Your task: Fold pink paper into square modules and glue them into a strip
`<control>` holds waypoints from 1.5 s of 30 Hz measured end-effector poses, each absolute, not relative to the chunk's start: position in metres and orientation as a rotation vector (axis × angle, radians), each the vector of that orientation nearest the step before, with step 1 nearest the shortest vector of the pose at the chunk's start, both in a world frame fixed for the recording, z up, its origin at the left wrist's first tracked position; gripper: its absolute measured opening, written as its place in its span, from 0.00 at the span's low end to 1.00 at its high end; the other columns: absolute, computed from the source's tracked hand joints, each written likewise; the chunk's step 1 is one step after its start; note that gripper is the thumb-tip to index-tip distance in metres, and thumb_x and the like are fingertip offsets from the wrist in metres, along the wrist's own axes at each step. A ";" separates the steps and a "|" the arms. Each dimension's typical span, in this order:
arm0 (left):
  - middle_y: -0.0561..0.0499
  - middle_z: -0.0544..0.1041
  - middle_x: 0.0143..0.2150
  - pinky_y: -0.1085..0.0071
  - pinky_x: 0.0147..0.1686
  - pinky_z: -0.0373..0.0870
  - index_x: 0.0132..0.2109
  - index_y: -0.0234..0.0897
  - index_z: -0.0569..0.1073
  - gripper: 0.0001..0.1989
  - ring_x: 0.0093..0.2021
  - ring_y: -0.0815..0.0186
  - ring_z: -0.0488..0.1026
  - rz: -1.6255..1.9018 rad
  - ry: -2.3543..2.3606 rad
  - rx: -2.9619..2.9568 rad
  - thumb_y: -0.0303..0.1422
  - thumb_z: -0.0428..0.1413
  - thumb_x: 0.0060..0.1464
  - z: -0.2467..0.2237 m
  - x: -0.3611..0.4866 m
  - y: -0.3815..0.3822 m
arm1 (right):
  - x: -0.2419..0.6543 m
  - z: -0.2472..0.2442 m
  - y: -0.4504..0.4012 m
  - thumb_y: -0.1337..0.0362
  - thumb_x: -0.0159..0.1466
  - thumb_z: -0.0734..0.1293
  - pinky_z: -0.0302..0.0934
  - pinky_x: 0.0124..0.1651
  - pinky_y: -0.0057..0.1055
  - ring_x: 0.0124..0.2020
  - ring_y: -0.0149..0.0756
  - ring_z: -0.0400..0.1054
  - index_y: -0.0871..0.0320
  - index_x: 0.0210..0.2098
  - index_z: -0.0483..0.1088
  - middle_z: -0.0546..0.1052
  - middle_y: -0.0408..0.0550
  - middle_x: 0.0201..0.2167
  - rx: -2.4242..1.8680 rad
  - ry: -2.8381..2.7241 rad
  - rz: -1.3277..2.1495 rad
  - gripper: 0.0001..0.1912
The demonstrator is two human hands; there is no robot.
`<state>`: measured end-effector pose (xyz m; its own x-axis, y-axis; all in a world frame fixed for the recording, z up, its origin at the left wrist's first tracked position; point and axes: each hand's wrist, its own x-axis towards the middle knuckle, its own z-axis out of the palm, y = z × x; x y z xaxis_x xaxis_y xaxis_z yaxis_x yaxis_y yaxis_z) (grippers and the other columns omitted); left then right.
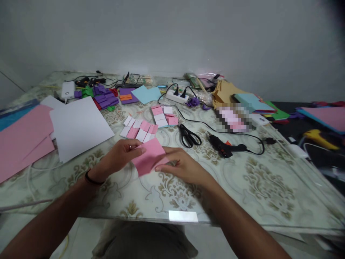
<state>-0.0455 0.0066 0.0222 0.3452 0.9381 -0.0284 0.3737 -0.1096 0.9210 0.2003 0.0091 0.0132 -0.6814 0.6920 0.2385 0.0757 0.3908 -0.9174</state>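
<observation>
A pink paper square (150,158) is held up over the near middle of the table. My left hand (118,158) pinches its upper left edge, thumb on top. At its right edge my right hand (182,164) grips the paper between thumb and fingers. Just beyond lie pink and white folded strips (137,130) in a flat group. Farther back, more pink and white folded pieces (161,118) rest on a card. Black-handled scissors (189,136) lie right of these pieces.
A black glue gun (225,145) with its cord lies right of the scissors. White sheets (81,124) and pink sheets (24,140) cover the left. Behind are purple folded pieces (105,98) and a power strip (177,96). The patterned table (229,198) ends nearby.
</observation>
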 end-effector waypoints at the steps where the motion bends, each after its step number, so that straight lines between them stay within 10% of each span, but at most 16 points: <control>1: 0.55 0.67 0.26 0.71 0.30 0.57 0.29 0.35 0.72 0.17 0.29 0.69 0.62 0.749 1.185 1.672 0.41 0.57 0.63 0.022 -0.046 0.006 | 0.200 0.014 0.009 0.56 0.69 0.72 0.69 0.47 0.36 0.42 0.41 0.77 0.52 0.38 0.84 0.82 0.48 0.39 -0.702 -2.012 1.284 0.10; 10: 0.52 0.75 0.29 0.71 0.28 0.59 0.35 0.34 0.80 0.16 0.30 0.67 0.67 0.676 1.196 1.693 0.44 0.61 0.61 0.018 -0.042 0.002 | 0.196 0.010 0.008 0.56 0.67 0.71 0.56 0.31 0.29 0.29 0.33 0.65 0.58 0.28 0.73 0.73 0.43 0.28 -1.063 -1.898 1.252 0.15; 17: 0.53 0.75 0.27 0.71 0.28 0.63 0.33 0.35 0.80 0.15 0.28 0.67 0.68 0.896 1.233 1.602 0.43 0.61 0.61 0.008 -0.038 -0.002 | 0.187 0.001 0.007 0.54 0.62 0.75 0.70 0.41 0.33 0.39 0.37 0.74 0.52 0.53 0.68 0.79 0.44 0.39 -1.047 -1.418 1.467 0.23; 22: 0.52 0.76 0.26 0.72 0.27 0.64 0.32 0.35 0.80 0.15 0.27 0.67 0.69 0.845 1.210 1.602 0.43 0.63 0.58 0.010 -0.036 -0.003 | 0.186 -0.001 0.008 0.51 0.62 0.75 0.67 0.39 0.30 0.33 0.34 0.71 0.58 0.35 0.73 0.78 0.44 0.32 -1.048 -1.379 1.494 0.16; 45: 0.53 0.73 0.24 0.71 0.29 0.63 0.28 0.36 0.78 0.17 0.27 0.67 0.68 0.835 1.327 1.605 0.42 0.61 0.59 0.013 -0.034 -0.002 | 0.187 -0.002 0.006 0.46 0.66 0.70 0.57 0.31 0.30 0.27 0.34 0.61 0.56 0.28 0.71 0.69 0.41 0.24 -1.162 -1.403 1.384 0.21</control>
<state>-0.0336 -0.0020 0.0129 0.2073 0.9778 -0.0308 0.3958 -0.0551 0.9167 0.1873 0.0060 -0.0016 -0.2295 0.9722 -0.0473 0.0603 -0.0342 -0.9976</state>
